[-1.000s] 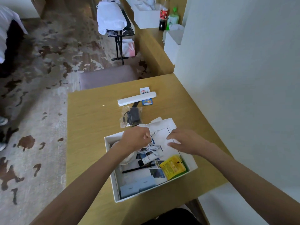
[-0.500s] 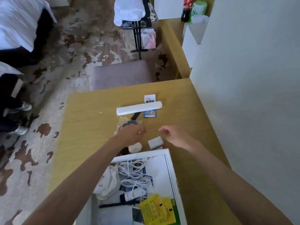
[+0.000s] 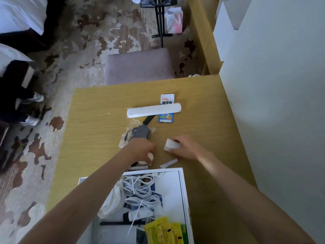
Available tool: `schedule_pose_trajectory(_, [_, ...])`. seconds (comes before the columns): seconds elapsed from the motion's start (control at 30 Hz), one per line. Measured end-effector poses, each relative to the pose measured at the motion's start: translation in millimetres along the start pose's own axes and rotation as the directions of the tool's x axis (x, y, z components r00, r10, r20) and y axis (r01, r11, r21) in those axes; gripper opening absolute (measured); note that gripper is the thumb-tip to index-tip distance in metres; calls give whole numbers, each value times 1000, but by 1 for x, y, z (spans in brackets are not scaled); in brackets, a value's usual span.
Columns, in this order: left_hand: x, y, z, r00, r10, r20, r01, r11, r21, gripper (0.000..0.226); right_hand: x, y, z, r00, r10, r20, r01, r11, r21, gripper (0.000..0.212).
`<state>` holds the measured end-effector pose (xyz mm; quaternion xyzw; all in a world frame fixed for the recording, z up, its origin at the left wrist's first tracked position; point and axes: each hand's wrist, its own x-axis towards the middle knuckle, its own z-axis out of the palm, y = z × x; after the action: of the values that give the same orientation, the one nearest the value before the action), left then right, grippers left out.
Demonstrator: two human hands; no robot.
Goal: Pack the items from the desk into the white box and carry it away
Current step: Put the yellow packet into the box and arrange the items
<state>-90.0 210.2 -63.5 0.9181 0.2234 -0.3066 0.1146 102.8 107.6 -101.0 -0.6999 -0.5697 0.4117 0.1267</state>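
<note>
White block gripped by right hand, pale lump by left hand, beyond the box rim.

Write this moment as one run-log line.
right hand: grips small white rectangular block | left hand: over pale round item, grip unclear | white cardboard box: part-filled on wooden desk

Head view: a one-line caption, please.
Right hand grips a white block, left hand holds a small white item, beyond the part-filled white box.

A mauve upholstered stool stands on patterned carpet, with a black folding stand and a pink-and-white bag behind it and white bedding at far left.
</note>
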Motion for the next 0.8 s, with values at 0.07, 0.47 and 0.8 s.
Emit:
schedule_pose_trajectory(0.07, [-1, -1, 5, 998, 57, -40, -51, 987, 155, 42, -9, 0, -6, 989, 94, -118, -59, 961, 269, 42])
schedule_pose_trajectory(0.47, [-34, -11, 1, 951, -122, -284, -32, 875, -483, 20, -106, -78, -27, 958, 162, -236, 130, 489, 863, 45])
schedule_pose_trajectory(0.8, [-160, 23, -3, 912, -314, -264, -320, -143, -937, 23, -179, -143, 19, 998, 18, -59, 25, 761, 648, 32])
